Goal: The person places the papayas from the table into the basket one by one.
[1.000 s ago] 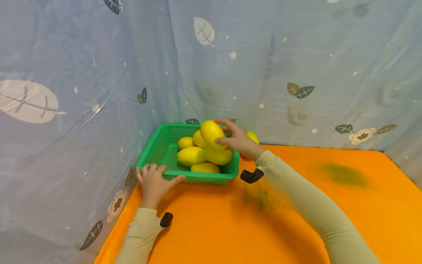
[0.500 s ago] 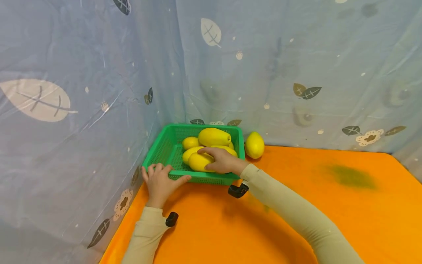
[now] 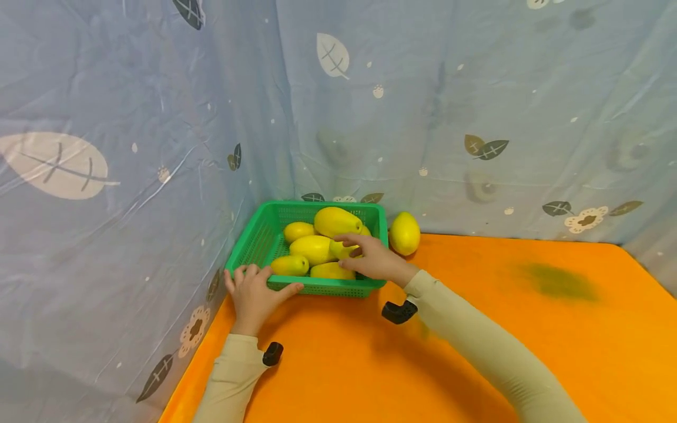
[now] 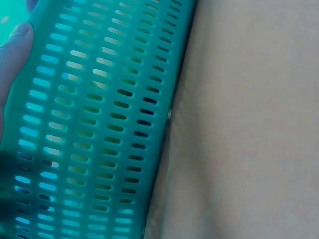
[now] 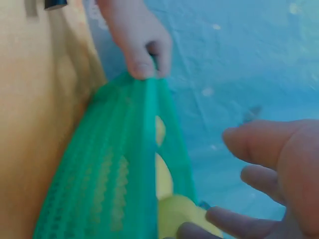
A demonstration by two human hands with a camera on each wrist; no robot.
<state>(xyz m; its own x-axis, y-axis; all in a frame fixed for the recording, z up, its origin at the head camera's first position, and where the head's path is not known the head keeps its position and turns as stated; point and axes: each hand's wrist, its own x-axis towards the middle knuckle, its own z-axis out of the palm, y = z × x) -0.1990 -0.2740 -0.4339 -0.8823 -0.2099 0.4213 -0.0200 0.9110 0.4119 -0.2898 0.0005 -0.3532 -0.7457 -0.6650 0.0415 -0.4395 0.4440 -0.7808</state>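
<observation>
A green plastic basket (image 3: 307, 284) with slotted walls stands at the table's back left corner. Inside lie several smooth, yellow, oval fruits, among them a long one (image 3: 337, 222) on top at the back and a smaller one (image 3: 290, 265) against the front wall. My left hand (image 3: 252, 296) grips the front left corner of the rim, thumb along the outer front side; the right wrist view shows that left hand (image 5: 142, 47) pinching the rim. Over the basket's right side hovers my right hand (image 3: 376, 258), fingers spread and holding nothing. It partly hides the fruits beneath.
One more yellow fruit (image 3: 404, 234) rests on the orange tabletop (image 3: 476, 282), just right of the basket by the back curtain. A patterned blue-grey curtain (image 3: 423, 117) closes off the left and back sides.
My right hand first set a long fruit at the basket's back, then handled a smaller one, which now lies front left. The hand has let go and drawn right. My left hand keeps its grip.
</observation>
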